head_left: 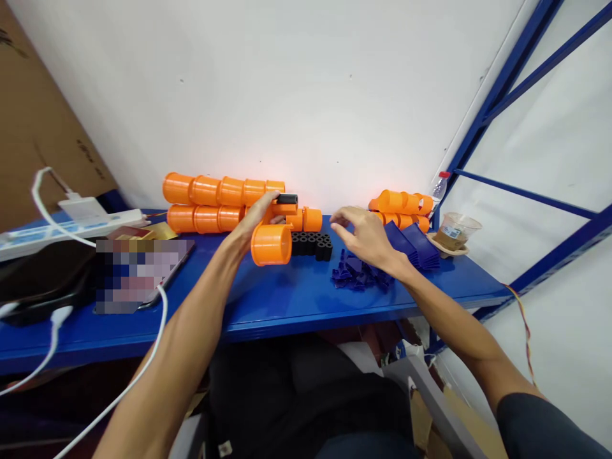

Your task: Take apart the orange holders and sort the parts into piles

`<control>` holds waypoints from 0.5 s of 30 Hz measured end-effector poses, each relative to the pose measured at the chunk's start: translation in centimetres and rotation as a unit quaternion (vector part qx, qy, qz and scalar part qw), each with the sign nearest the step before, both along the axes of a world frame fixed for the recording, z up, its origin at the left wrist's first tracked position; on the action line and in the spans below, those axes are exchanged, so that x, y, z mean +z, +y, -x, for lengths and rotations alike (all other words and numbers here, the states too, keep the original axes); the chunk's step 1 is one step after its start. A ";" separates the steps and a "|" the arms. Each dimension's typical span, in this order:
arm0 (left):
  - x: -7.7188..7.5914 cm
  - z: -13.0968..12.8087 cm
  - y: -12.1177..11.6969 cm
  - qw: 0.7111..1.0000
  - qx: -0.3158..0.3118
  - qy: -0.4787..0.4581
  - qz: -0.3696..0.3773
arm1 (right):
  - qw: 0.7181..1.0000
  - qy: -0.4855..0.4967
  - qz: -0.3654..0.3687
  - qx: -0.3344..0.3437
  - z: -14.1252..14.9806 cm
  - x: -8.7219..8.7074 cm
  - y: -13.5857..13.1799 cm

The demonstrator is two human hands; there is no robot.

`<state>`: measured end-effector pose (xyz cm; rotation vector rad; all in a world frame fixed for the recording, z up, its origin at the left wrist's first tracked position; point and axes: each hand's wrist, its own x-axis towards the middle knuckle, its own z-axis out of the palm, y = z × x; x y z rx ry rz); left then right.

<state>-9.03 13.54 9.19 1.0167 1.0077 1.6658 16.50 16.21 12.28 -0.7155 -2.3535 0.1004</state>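
Note:
My left hand (268,209) is closed around an orange plastic cup-shaped part (271,246) with a narrower arm at its top. A black cylinder (287,199) sits at the upper end of that part, by my fingertips. My right hand (364,234) hovers over the desk with thumb and fingers apart, and nothing shows between them. Beneath and beside it lies a heap of small dark blue plastic pieces (356,273). Between my hands stand several short black tubes (313,245), packed together. Some orange parts (312,220) rest behind them.
Rows of nested orange cups (208,191) lie along the wall at left, and more orange cups (401,202) at right. Flat blue plates (417,245), a plastic tub (452,231) and a bottle (440,186) stand right. A phone (179,252), cables and a power strip (122,220) occupy the left.

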 end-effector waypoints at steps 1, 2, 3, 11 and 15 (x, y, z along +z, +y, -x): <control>0.1 -0.1 -0.1 1.000 -0.015 0.007 0.011 | 0.999 0.001 -0.035 0.001 1.4 -0.1 0.1; 0.1 -0.2 -0.2 0.999 -0.028 0.013 0.015 | 0.998 0.001 -0.060 0.005 2.7 -0.1 0.3; 0.2 -0.3 -0.2 0.999 -0.038 0.018 0.016 | 0.997 0.003 -0.074 0.009 4.0 -0.2 0.7; 0.4 -0.4 0.0 0.999 -0.031 -0.006 0.019 | 0.993 0.110 -0.030 0.036 8.8 -0.9 3.9; 0.5 -1.0 -0.3 0.999 -0.033 -0.001 0.014 | 0.988 0.140 0.000 0.060 9.2 -1.2 4.0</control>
